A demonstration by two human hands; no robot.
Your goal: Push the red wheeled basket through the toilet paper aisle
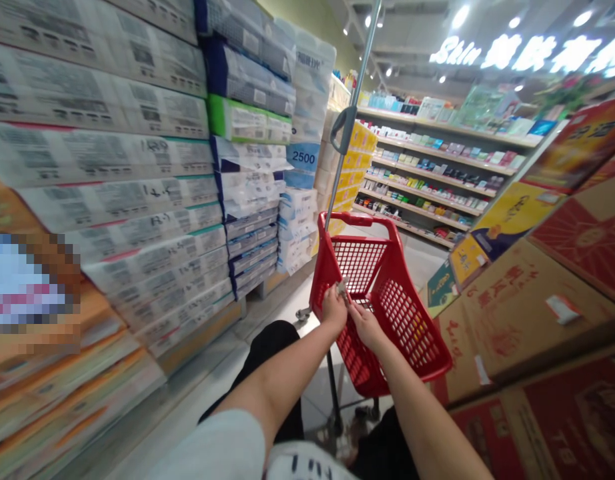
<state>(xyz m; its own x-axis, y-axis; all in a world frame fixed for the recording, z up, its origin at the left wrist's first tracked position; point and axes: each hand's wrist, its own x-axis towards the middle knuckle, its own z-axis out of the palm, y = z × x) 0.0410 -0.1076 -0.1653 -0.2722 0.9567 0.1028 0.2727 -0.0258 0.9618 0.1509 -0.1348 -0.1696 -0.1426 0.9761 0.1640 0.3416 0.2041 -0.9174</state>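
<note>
Head view looked down a shop aisle, and both bare arms stretched forward to the near rim of a red basket (412, 320) on wheels, which stood on the floor in the middle of the picture. The left hand (334, 308) was curled closed, and its fingertips pinched a small grey thing (343, 289) just over the basket rim; what this thing was I could not tell, it was too small. The right hand (366, 325) lay just beside it at 4 o'clock, with the fingers bent toward the same thing, but whether they gripped it or only came near I could not tell.

From the far side of the basket a metal pole (356, 100) with a grey grip (343, 130) rose toward 12 o'clock. At 9 o'clock from the hands, tall stacks of wrapped packs (112, 167) formed a wall along the aisle, and one blue pack (303, 157) carried the number 2500. At 3 o'clock, brown and red cardboard boxes (527, 300) stood close against the basket. Between these two sides the way was narrow. At 1 o'clock, far behind, were shelves (427, 180) with small goods. The person's dark trousers (272, 347) showed under the left arm.
</note>
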